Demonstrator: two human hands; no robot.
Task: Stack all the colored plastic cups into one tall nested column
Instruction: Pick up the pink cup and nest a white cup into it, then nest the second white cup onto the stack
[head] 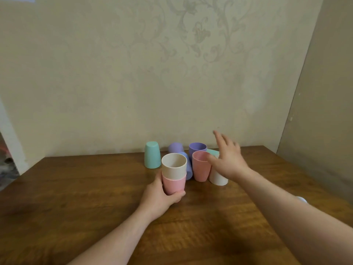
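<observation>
My left hand (162, 196) grips a pink cup (174, 185) that has a cream cup (174, 164) nested in it, both upright. My right hand (228, 159) hovers with fingers spread over the cluster behind, holding nothing. Under it stand an upright pink cup (200, 167) and a cream cup (217, 177), mouth down. A teal cup (214, 152) lies partly hidden behind the hand. A purple cup (197, 148) stands upright at the back, and a lilac cup (175, 147) beside it. A blue cup (188, 167) is behind the stack. An upturned teal cup (152, 154) stands at the left.
The cups stand on a brown wooden table (95, 197) pushed against a patterned wall (172, 73). A small white object (301, 199) peeks out behind my right forearm. A beige panel (328, 111) rises at the table's right side.
</observation>
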